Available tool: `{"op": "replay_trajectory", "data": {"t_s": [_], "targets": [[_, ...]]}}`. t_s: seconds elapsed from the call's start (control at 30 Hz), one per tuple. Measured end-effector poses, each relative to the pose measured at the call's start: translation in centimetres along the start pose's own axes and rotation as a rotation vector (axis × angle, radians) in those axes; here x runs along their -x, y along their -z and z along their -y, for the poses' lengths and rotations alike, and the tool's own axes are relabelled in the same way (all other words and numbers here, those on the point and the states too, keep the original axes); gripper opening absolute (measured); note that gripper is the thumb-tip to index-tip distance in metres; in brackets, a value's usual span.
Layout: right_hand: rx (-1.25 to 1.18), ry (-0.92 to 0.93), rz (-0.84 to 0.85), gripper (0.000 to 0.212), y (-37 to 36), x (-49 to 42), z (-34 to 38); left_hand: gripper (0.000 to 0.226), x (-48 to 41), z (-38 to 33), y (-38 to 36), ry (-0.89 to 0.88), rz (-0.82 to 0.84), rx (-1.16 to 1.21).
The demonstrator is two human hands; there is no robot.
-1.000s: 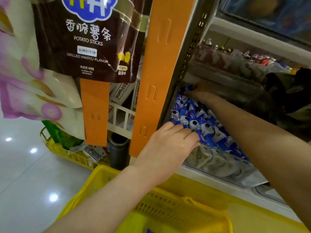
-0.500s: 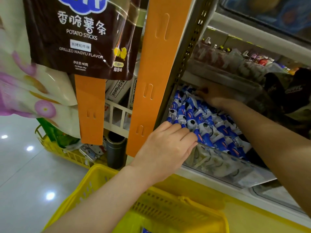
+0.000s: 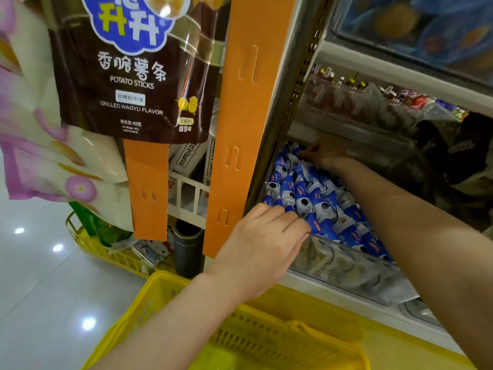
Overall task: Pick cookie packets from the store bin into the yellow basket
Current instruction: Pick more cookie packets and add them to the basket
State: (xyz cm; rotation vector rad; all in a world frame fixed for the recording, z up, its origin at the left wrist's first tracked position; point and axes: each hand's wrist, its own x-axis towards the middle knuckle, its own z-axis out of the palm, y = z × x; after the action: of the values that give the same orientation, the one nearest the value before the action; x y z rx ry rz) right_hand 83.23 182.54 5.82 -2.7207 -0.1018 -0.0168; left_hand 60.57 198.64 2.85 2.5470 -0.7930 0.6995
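Blue-and-white cookie packets (image 3: 317, 206), yellow basket (image 3: 266, 340)

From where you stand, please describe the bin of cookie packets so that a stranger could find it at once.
Find the tall orange strip on the shelf post. Right of its lower end, just above the yellow basket, sits a clear plastic bin. Unlike the bin on the shelf above, with reddish packs, this one is full of small blue-and-white cookie packets.
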Motion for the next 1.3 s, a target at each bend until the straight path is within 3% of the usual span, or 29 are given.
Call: {"op": "replay_trajectory", "data": {"t_s": [0.23, 0.43, 0.53, 0.63, 0.8, 0.87, 1.1, 1.3], "targets": [[-0.124, 0.065, -0.365, 0.026, 1.6, 4.1, 1.4, 0.030, 0.0, -0.6, 0.7, 0.032, 0.056, -0.003], [-0.250, 0.221, -0.494, 0.022, 3.6, 12.2, 2.4, 0.028, 0.2, -1.9, 1.4, 0.184, 0.055, 0.173], [-0.453, 0.272, -0.431, 0.009, 3.7, 16.4, 3.1, 0.030, 0.9, -3.3, 2.1, 0.258, -0.015, 0.288], [-0.562, 0.323, -0.385, 0.016, 3.4, 20.6, 3.8, 0.027, 1.8, -4.6, 2.6, 0.416, -0.133, 0.449], [-0.719, 0.356, -0.265, 0.017, 2.2, 25.6, 4.4, 0.013, 1.9, -5.5, 3.6, 0.858, -0.255, 1.146], [-0.775, 0.302, -0.179, 0.015, 1.3, 26.9, 4.4, 0.016, 2.1, -5.6, 3.8, 0.933, -0.242, 1.257], [-0.807, 0.086, 0.130, 0.020, -0.3, 28.6, 3.8, 0.012, 4.4, -6.1, 3.9, 0.781, -0.052, 0.970], [-0.823, 0.102, 0.064, 0.009, -0.9, 29.1, 3.1, 0.019, 5.3, -6.7, 2.5, 0.787, -0.040, 0.970]]}}
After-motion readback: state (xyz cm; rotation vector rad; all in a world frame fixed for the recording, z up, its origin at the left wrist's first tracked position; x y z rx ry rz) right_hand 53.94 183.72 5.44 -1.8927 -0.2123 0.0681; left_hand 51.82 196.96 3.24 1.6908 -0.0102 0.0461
